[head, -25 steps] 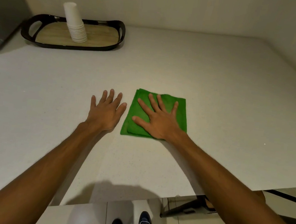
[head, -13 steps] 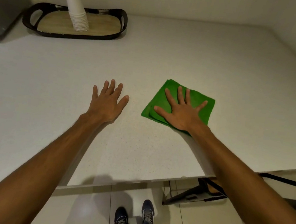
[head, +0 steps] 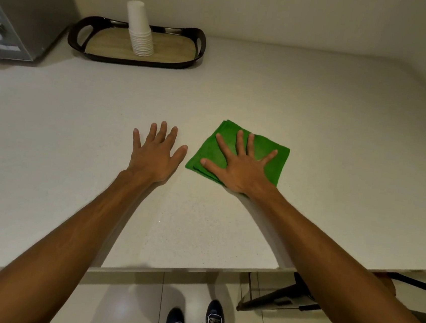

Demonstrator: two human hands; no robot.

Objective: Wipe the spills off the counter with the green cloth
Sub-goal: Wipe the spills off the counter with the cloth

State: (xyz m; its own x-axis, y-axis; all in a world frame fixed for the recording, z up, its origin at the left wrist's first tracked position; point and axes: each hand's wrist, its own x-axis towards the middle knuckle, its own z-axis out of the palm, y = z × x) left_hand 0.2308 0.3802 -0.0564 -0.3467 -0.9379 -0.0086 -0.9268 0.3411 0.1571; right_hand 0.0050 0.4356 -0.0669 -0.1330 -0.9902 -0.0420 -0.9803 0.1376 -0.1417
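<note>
The green cloth (head: 260, 150), folded into a square, lies flat on the white counter (head: 328, 126) in the middle of the view. My right hand (head: 240, 167) presses down on it, palm flat and fingers spread. Just to its left my left hand (head: 154, 155) rests flat on the bare counter with fingers apart and nothing in it; its thumb almost touches the cloth's left corner. I cannot make out any spill on the pale speckled surface.
A black tray (head: 200, 44) with a wooden base holds a stack of white paper cups (head: 140, 32) at the back left. A grey metal appliance (head: 20, 9) stands in the far left corner. The counter's front edge (head: 182, 271) runs below my forearms.
My right hand slid the cloth to the right, then back left until it nearly touches my left thumb. My left hand stayed in place on the counter.
</note>
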